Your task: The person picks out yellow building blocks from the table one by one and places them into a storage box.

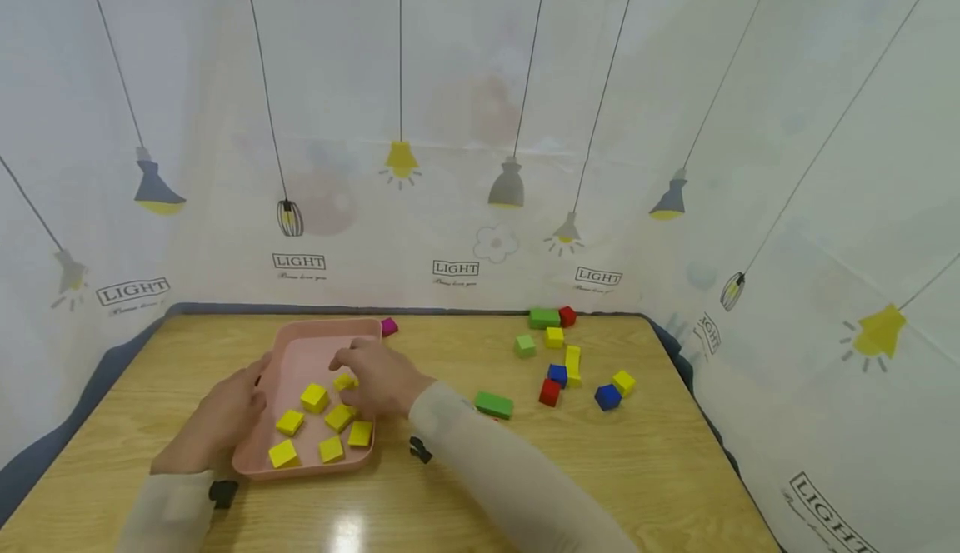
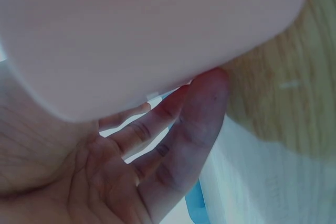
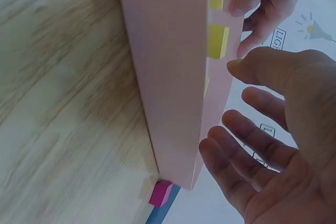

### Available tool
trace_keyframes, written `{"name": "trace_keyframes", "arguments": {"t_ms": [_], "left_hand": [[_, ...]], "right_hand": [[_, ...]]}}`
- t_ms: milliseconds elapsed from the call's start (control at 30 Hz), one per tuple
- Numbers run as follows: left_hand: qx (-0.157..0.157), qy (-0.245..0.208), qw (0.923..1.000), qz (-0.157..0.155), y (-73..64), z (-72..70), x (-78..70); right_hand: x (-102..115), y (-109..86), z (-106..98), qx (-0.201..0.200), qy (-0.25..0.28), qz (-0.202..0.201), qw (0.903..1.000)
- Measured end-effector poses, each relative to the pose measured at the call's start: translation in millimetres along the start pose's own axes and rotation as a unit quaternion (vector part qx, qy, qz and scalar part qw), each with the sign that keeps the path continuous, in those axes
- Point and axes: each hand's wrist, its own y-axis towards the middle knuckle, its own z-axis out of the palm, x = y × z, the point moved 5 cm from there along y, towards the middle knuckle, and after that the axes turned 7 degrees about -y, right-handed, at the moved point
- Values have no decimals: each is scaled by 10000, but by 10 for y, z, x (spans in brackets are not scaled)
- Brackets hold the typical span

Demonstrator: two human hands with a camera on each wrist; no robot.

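A pink tray (image 1: pixel 300 360) lies at the left of the wooden table with several yellow blocks (image 1: pixel 314 397) in its near half. My left hand (image 1: pixel 225 411) grips its left side. In the left wrist view the left fingers (image 2: pixel 197 114) curl against the outside of the tray (image 2: pixel 147 40). Over the tray's right side hovers my right hand (image 1: pixel 386 378), fingers spread and loosely bent. The right wrist view shows nothing between the right fingers (image 3: pixel 260 140). A yellow block (image 1: pixel 346 381) lies just below them, partly hidden.
A magenta block (image 1: pixel 389 326) sits by the tray's far right corner. Farther right lie a long green block (image 1: pixel 494 405), a red cube (image 1: pixel 550 392), a blue cube (image 1: pixel 608 397) and several other coloured blocks. A printed curtain (image 1: pixel 450 228) surrounds the table.
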Motion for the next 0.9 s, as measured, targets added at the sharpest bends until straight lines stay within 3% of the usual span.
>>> {"name": "trace_keyframes", "arguments": {"t_ms": [133, 500, 700, 900], "left_hand": [[57, -27, 9999, -137, 29, 13, 25], [-87, 50, 9999, -107, 56, 47, 80], [56, 42, 9999, -130, 40, 34, 56], [-79, 224, 9997, 63, 29, 24, 25]], "right_hand": [[-131, -56, -23, -95, -115, 97, 9998], [-589, -296, -170, -677, -270, 356, 9967], [-949, -515, -257, -1047, -72, 545, 9930], [-1361, -737, -338, -1228, 264, 999, 9870]]}}
